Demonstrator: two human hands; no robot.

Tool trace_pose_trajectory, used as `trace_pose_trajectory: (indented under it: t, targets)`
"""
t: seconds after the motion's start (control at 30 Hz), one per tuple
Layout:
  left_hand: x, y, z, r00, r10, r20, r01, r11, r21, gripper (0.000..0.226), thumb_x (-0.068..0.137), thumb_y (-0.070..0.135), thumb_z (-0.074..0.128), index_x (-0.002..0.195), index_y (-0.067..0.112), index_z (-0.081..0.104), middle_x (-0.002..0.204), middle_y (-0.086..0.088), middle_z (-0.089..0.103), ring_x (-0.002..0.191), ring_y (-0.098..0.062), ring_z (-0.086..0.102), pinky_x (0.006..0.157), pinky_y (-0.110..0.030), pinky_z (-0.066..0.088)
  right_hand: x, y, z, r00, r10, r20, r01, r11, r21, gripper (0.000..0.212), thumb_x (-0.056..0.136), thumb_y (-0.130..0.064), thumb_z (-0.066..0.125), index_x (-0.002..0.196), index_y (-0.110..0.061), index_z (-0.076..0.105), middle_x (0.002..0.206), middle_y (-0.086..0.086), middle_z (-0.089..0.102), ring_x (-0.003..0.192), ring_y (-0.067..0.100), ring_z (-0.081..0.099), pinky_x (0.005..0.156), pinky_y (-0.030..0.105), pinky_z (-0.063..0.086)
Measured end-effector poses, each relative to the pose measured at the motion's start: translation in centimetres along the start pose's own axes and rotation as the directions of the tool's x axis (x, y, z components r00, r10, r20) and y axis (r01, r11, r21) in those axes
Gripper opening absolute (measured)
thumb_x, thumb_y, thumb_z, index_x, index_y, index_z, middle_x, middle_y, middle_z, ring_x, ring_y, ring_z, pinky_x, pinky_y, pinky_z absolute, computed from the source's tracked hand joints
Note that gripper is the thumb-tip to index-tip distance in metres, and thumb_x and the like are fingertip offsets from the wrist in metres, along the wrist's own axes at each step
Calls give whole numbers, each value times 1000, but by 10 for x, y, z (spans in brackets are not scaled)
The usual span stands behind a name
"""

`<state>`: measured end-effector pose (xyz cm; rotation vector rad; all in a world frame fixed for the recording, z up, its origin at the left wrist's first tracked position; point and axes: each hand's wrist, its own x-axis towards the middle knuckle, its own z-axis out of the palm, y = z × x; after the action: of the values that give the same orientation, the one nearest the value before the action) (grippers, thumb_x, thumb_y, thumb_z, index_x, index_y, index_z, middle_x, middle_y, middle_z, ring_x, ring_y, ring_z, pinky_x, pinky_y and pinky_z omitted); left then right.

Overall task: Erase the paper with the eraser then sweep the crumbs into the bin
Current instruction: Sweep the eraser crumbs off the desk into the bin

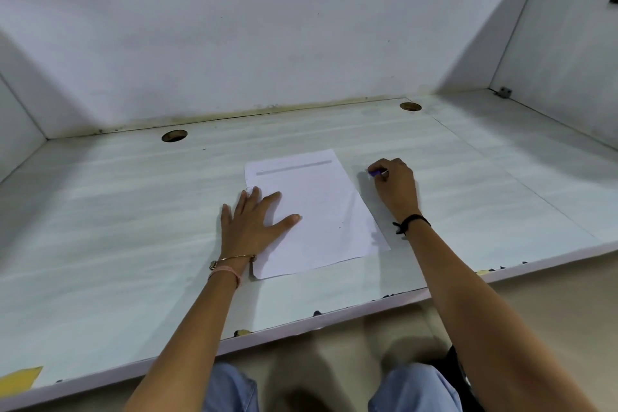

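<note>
Nearest to the camera are two knees in light blue trousers, and just beyond them the chipped pale front edge of the white wood-grain tabltop, where a piece of yellow tape sticks at 8 o'clock.

On the tabletop lies the white rectangular sheet of paper, a little turned, with a grey blurred bar near its far edge. The left hand presses flat on the sheet's near-left part, fingers spread wide; its wrist carries a thin gold bangle and a pink band.

The right hand, with a black cord on the wrist, rests at 2 o'clock from the paper, just beside its right edge, fingers closed around a small purple eraser.

Farther, two round cable holes open near the white back wall. Nothing stands between the hands and the paper.
</note>
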<state>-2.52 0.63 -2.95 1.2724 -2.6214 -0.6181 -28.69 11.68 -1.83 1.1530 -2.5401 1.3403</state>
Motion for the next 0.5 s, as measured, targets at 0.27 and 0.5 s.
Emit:
trace_pose_trajectory:
  t: [0.27, 0.5]
  targets:
    - [0, 0, 1, 1000, -1, -20, 1, 1000, -2, 91, 66, 84, 27, 148, 45, 28, 164, 4, 6, 151, -12, -3, 119, -47, -7, -9, -5, 5, 990, -121, 70, 122, 993, -6, 18, 82, 3, 58, 93, -7, 68, 89, 4, 56, 72, 10, 49, 60, 5, 36]
    - [-1, 1, -1, 1000, 0, -22, -1, 1000, -17, 90, 67, 82, 27, 148, 44, 28, 164, 3, 5, 151, -13, -4, 119, -47, -7, -12, -6, 1, 989, -116, 89, 117, 993, -13, 17, 84, 2, 56, 93, -8, 66, 94, 8, 56, 69, 4, 49, 59, 3, 36]
